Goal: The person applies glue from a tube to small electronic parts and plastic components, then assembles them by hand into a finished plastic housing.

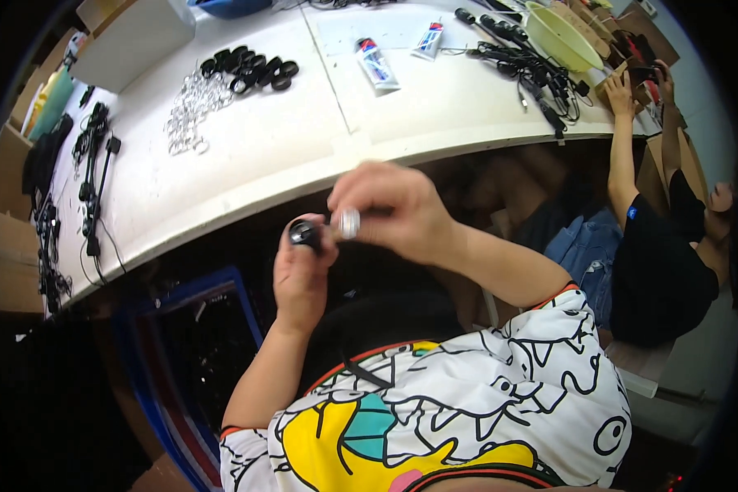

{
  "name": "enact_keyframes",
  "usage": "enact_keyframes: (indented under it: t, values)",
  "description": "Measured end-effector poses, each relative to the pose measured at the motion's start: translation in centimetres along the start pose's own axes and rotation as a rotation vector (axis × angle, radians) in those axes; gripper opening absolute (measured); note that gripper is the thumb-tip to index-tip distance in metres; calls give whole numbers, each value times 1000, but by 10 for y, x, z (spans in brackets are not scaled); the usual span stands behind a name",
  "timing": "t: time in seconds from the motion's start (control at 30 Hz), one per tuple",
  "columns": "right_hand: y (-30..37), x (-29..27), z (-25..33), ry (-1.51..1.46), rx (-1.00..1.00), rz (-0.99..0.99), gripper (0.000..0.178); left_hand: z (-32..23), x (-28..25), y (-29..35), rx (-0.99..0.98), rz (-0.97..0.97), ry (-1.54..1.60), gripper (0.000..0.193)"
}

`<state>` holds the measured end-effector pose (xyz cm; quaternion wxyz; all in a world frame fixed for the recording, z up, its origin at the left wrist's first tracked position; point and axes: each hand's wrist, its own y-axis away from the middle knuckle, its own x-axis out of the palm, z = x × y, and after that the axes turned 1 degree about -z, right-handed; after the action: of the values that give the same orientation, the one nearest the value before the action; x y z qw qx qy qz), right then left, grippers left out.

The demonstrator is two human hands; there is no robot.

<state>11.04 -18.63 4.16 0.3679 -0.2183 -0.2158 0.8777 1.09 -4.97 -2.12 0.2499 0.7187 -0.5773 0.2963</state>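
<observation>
My left hand (299,275) grips a small round black part (305,234) below the white table's front edge (246,201). My right hand (394,209) pinches a small silver metal ring (348,222) right beside the black part, nearly touching it. On the table lie a pile of the same silver rings (193,111) and a cluster of black round parts (252,68), well beyond both hands.
Two glue tubes (375,63) lie mid-table, with tangled black cables (529,70) and a pale green bowl (562,34) at the right. More cables (90,176) run along the left edge. Another person (656,246) sits at right. A blue crate (197,353) stands below.
</observation>
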Motion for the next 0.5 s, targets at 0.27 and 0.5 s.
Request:
enact_keyframes:
  t: [0.27, 0.5]
  values:
    - [-2, -1, -3, 535, -464, 227, 6, -25, 21, -9, 23, -10, -145, 17]
    - [-88, -105, -72, 1026, 98, -198, 27, -45, 23, -27, 68, -126, -5, 8]
